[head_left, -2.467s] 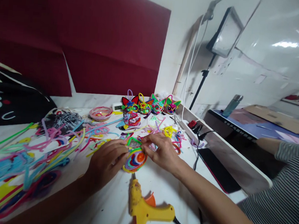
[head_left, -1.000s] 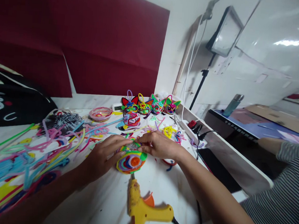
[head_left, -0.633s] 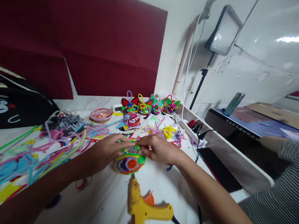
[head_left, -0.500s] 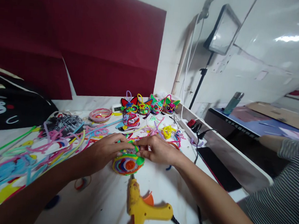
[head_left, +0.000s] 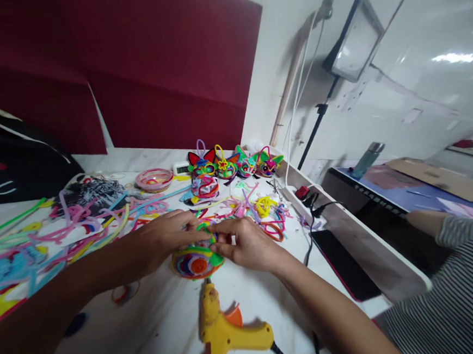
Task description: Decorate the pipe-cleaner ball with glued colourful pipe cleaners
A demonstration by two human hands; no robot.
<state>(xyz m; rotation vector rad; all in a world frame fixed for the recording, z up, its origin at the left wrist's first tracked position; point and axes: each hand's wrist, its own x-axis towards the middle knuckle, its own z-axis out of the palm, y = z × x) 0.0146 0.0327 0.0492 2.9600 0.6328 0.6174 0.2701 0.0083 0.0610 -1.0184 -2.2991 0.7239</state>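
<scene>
A rounded, many-coloured pipe-cleaner ornament [head_left: 197, 265] lies on the white table with rings of orange, white, blue and yellow on its near side. My left hand [head_left: 175, 231] is closed on its upper left part. From the right, my right hand [head_left: 244, 242] pinches its top edge, thumb and forefinger by a green piece. The fingers of both hands nearly meet and hide the ornament's top. Just in front lies a yellow glue gun [head_left: 224, 329], its nozzle tip close to the ornament's lower edge; I cannot tell whether they touch.
Several finished cat-faced ornaments [head_left: 225, 168] stand at the back. Loose pipe cleaners [head_left: 80, 227] cover the left side, with a pink round dish [head_left: 153, 180] behind. A power strip [head_left: 300, 201] and black phone-like slab [head_left: 344, 264] lie right. A person in a striped sleeve [head_left: 447, 302] is at far right.
The view has shifted slightly, so table items sit a little further left. Both hands stay on the ornament, and the right fingers have moved slightly along its top.
</scene>
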